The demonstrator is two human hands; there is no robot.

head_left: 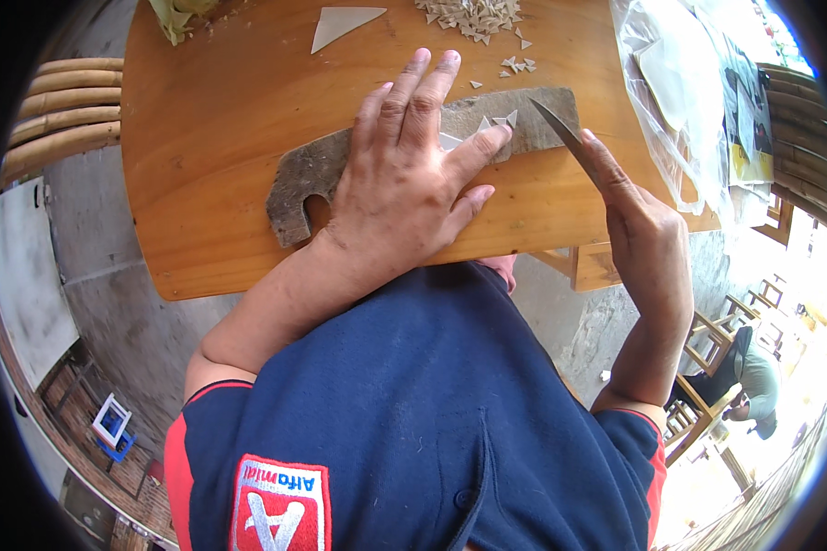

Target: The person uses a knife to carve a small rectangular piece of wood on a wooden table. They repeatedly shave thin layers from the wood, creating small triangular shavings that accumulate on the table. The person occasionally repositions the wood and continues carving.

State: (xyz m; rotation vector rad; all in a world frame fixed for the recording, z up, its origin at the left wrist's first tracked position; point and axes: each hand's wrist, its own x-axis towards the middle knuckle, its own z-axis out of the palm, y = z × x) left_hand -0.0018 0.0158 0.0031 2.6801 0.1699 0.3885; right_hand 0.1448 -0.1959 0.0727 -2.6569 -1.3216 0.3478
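My left hand point(409, 170) lies flat with fingers spread on a worn grey wooden board point(303, 184), which has a notch near its left end. Under its fingers shows the edge of a pale thin sheet point(449, 141), mostly hidden by the hand. The index fingertip rests beside small pale triangular pieces point(511, 119) on the board. My right hand point(641, 216) is closed around a knife point(565, 130). The narrow dark blade points up and left over the board's right end, apart from the pieces. The handle is hidden in the hand.
The wooden table point(211, 174) holds a heap of small pale cut pieces point(473, 14), a larger pale triangle point(345, 26) and a yellowish leafy wrapping point(179, 16). A clear plastic bag point(671, 92) lies at the right edge. A person point(753, 376) is bent over at far right.
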